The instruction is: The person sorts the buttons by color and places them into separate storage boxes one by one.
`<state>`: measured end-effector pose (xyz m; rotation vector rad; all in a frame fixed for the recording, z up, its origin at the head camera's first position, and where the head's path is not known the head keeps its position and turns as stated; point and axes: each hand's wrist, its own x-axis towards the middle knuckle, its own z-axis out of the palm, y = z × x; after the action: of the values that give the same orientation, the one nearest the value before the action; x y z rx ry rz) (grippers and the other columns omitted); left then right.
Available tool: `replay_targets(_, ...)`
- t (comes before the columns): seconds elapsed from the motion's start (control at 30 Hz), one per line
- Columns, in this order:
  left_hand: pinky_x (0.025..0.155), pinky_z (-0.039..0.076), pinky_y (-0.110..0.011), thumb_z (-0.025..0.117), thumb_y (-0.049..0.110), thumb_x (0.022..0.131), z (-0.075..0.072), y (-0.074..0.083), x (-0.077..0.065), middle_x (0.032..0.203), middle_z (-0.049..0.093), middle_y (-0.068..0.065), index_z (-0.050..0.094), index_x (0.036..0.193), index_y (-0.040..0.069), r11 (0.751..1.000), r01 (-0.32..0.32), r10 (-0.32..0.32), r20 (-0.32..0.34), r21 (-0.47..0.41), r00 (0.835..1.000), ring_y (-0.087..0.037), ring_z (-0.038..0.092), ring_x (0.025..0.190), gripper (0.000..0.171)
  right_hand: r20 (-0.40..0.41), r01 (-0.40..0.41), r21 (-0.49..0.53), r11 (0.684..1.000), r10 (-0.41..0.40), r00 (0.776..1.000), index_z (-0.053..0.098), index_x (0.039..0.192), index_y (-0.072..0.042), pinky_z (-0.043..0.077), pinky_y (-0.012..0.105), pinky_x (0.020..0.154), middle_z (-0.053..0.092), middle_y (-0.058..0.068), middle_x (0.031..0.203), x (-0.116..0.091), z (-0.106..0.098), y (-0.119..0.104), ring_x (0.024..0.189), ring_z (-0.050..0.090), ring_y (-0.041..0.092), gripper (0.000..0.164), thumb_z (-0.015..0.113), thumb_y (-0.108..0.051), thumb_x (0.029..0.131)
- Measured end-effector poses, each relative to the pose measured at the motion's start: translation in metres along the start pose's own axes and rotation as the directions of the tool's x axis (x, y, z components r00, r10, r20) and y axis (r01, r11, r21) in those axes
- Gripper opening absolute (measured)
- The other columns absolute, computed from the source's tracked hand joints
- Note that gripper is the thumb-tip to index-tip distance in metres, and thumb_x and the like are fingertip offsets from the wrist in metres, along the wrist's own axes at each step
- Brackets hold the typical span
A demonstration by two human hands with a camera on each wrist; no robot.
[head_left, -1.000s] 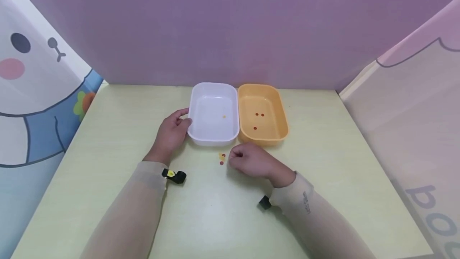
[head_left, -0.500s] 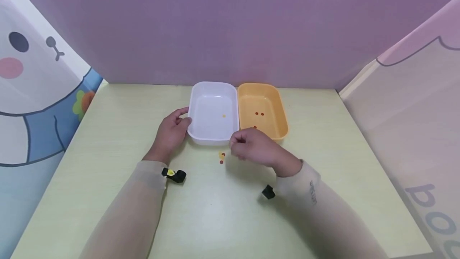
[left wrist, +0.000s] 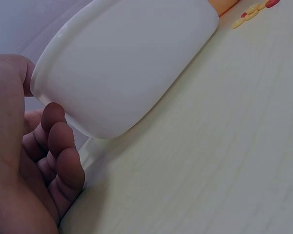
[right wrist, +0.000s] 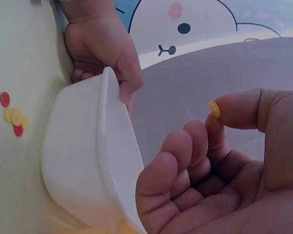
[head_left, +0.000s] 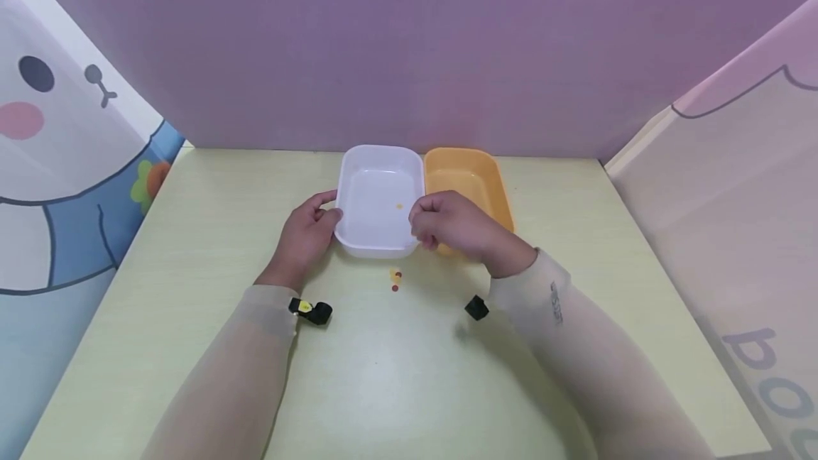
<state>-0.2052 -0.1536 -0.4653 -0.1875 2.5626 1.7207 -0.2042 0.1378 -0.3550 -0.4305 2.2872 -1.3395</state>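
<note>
My left hand (head_left: pixel 307 236) pinches the left rim of a white plastic box (head_left: pixel 371 197) between thumb and forefinger, the other fingers curled beneath. A small yellow button (right wrist: pixel 214 109) is held between the thumb and forefinger of my right hand (head_left: pixel 456 226). That hand hovers over the side where the white box meets an orange box (head_left: pixel 473 176). One yellow button (head_left: pixel 399 206) lies on the white box's floor. In front of the boxes, several yellow and red buttons (right wrist: pixel 13 117) lie in a small cluster on the table. My right hand hides much of the orange box's inside.
Both boxes stand side by side near the back of the pale table (head_left: pixel 377 375), close to a purple wall (head_left: pixel 409 48). Printed panels flank the table left and right. A black wrist device (head_left: pixel 311 311) sits at my left cuff, another (head_left: pixel 476 308) at my right.
My right hand has risen from beside the button cluster and moved away from me to the boxes' shared side. It now covers the red buttons in the orange box. My left hand stays put.
</note>
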Motion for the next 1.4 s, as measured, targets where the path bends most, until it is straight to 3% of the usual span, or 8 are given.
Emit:
replay_targets(0.47, 0.082, 0.051, -0.039, 0.059, 0.038, 0.111, 0.0, 0.0, 0.0, 0.089, 0.063, -0.004, 0.06, 0.163, 0.025, 1.0, -0.017, 0.017, -0.003, -0.007, 1.0, -0.024, 0.06, 0.08, 0.053, -0.053, -0.052, 0.131, 0.99, 0.059, 0.997, 0.07, 0.088, -0.004, 0.058, 0.033, 0.073, 0.061, 0.006, 0.079, 0.028, -0.014, -0.007, 0.079, 0.062, 0.025, 0.018, 0.061, -0.012, 0.102)
replay_targets(0.93, 0.084, 0.052, -0.04, 0.058, 0.038, 0.112, 0.001, -0.003, 0.002, 0.093, 0.065, -0.008, 0.059, 0.163, 0.023, 1.0, -0.023, 0.023, 0.002, -0.005, 1.0, -0.026, 0.062, 0.082, 0.054, -0.095, -0.142, 0.096, 0.985, 0.152, 0.984, 0.072, 0.106, 0.001, 0.057, 0.032, 0.077, 0.063, 0.008, 0.09, 0.053, -0.023, -0.003, 0.085, 0.063, 0.025, 0.024, 0.06, -0.019, 0.106)
replay_targets(1.4, 0.08, 0.051, -0.038, 0.06, 0.039, 0.111, 0.002, -0.001, 0.0, 0.09, 0.062, -0.004, 0.059, 0.163, 0.026, 1.0, -0.022, 0.022, -0.001, -0.014, 1.0, -0.024, 0.059, 0.08, 0.053, -0.1, -0.199, 0.045, 0.979, 0.202, 0.974, 0.075, 0.106, -0.005, 0.056, 0.033, 0.074, 0.061, 0.007, 0.091, 0.073, -0.031, -0.013, 0.084, 0.06, 0.024, 0.023, 0.061, -0.023, 0.105)
